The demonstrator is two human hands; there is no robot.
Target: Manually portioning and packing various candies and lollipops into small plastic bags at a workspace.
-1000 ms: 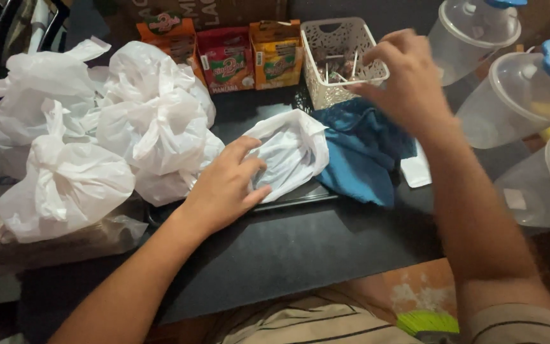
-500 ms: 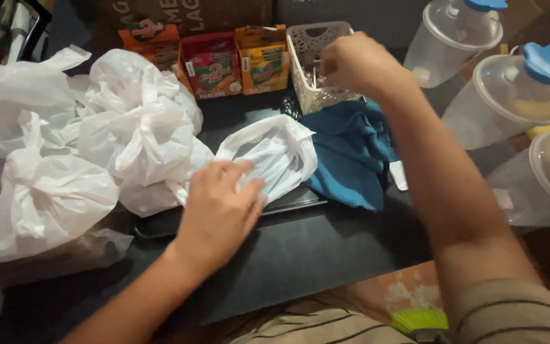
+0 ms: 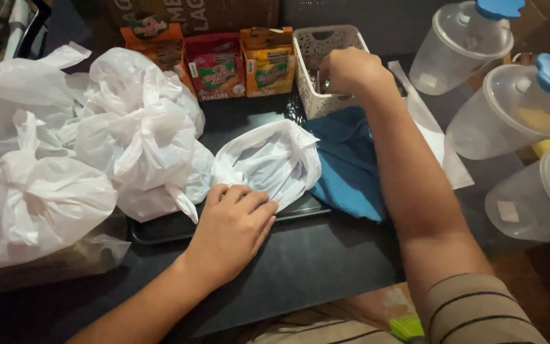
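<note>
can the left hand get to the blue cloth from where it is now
Probably yes. The left hand rests flat on the edge of the open white bag, and the blue cloth lies just beyond that bag on the dark counter; only the soft bag and the right forearm lie between them.

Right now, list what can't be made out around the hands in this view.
- Right hand fingers: inside the white basket, hidden by the knuckles; any hold unclear.
- Open white bag: contents hidden by its folds.
- Tied white bags: opaque.
- Clear lidded jugs: cut by right edge.
</note>
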